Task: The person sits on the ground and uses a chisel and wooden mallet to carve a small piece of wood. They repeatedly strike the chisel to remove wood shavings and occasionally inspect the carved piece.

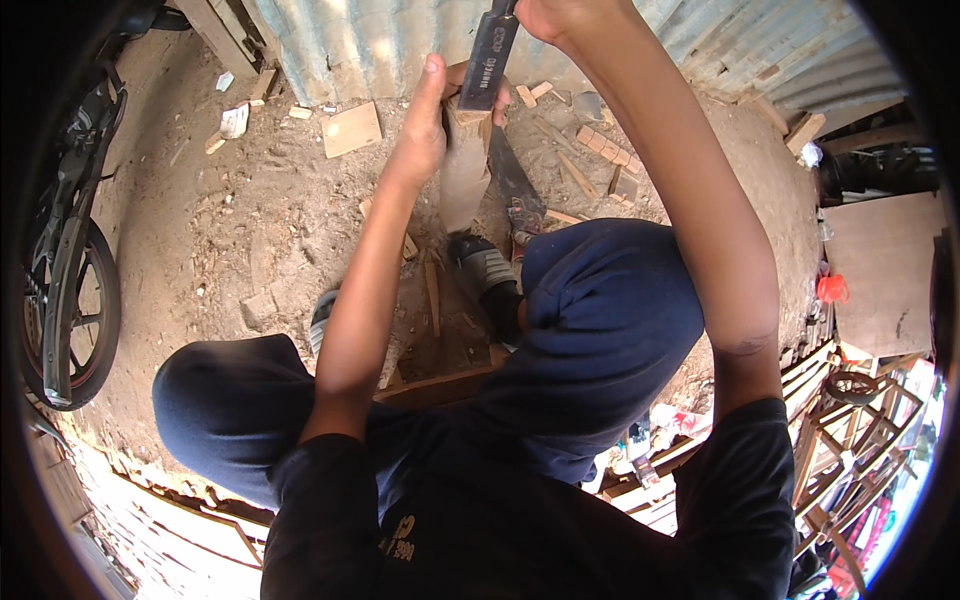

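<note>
My right hand (562, 14), partly cut off by the upper edge of the view, is closed at the top of a black flat-bladed tool (488, 65). The handle is mostly out of sight. The blade's lower end meets the top of an upright piece of wood (464, 180). My left hand (425, 135) grips this wood near its top, thumb pointing up along the near side and fingertips showing beyond it. Beside the wood lies a dark, narrow blade-like thing (513, 178), whose kind I cannot make out. My sandalled foot (483, 268) is close to the wood's lower end.
Wood scraps and a flat square board (352, 130) lie on the dirt ground. A corrugated metal wall (370, 45) stands ahead. At the left is a motorcycle (75, 310). A plywood panel (890, 275) and a heap of wooden frames (850, 430) are at the right.
</note>
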Available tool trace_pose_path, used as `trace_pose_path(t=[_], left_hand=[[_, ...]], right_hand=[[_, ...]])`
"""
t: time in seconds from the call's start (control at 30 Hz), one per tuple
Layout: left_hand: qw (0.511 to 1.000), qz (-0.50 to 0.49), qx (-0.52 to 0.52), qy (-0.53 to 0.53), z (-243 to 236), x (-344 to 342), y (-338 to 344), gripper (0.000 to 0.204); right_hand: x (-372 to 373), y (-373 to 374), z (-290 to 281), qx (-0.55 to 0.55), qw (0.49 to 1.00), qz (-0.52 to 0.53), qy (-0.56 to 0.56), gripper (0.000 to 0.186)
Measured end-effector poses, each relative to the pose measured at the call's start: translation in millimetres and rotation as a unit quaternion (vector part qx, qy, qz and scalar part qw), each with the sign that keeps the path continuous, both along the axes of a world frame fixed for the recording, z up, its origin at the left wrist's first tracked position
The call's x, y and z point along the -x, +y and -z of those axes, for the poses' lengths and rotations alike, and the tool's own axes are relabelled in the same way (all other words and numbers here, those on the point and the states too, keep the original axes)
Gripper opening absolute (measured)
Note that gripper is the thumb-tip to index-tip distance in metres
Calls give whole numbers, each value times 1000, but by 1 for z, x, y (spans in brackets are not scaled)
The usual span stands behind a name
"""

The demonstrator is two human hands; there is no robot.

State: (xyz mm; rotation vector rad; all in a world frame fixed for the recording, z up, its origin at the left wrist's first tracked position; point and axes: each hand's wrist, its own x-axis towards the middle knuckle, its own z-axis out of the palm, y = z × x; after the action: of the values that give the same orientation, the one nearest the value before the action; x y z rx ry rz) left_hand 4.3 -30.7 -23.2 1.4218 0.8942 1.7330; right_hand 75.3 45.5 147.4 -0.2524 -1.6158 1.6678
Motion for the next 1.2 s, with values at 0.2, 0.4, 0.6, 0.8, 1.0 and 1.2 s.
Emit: trace_pose_path(t=[0.2, 0.4, 0.6, 0.8, 1.0, 1.2], left_hand=[[998, 21, 13, -51, 0, -2, 1, 89], [998, -6, -19, -53, -13, -6, -1, 77], [992, -91, -50, 64, -22, -10, -9, 61], [993, -69, -86, 38, -18, -10, -7, 68], [994, -74, -72, 40, -14, -6, -4, 87], [993, -82, -76, 39, -10, -4, -2, 91]], right_hand=[[-2, -20, -8, -44, 998, -22, -29, 74], [2, -13, -5, -28, 998, -47, -17, 73], [10, -2, 3, 6, 998, -64, -1, 72], [9, -4, 2, 5, 996, -89, -17, 72], [8, -2, 2, 58, 995, -81, -24, 73], [9, -3, 6, -1, 996, -89, -6, 75]])
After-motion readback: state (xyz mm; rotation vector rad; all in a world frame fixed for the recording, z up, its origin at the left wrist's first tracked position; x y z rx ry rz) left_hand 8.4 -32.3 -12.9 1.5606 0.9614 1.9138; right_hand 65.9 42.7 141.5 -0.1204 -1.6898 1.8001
